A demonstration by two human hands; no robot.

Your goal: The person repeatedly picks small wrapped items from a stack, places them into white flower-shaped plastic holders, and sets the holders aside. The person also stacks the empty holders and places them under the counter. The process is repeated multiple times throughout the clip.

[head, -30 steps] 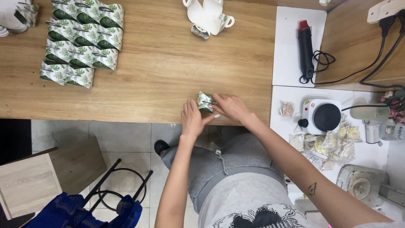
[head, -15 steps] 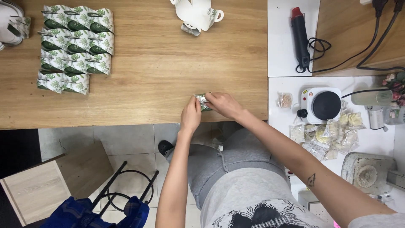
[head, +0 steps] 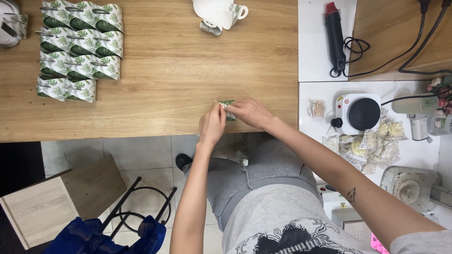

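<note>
Two hands at work on one small green-and-white leaf-printed packet, which lies on the wooden counter close to its near edge and a little left of its right end; left hand has fingertips pressed together on the packet's left side, right hand is curled over the right side, fingers pinching the paper, so most of the packet is hidden and its exact shape cannot be told. Step in hand, by judgement: folding or creasing the packet into the same form as the finished lot. Finished lot: a stack of like packets in overlapping rows at the far left of the counter, well apart from the hands. Next move would call for firm, even pressure along the fold and care that the piece does not slip off the near edge, which runs just beneath the wrists. Open room: a broad bare stretch of wood between hands and stack, free for sliding a piece leftward. Other items: white cup at the far edge; black heat gun with red tip and cord on the white surface to the right; small hotplate; clear bags of pale contents; a wooden stool on the floor below
</note>
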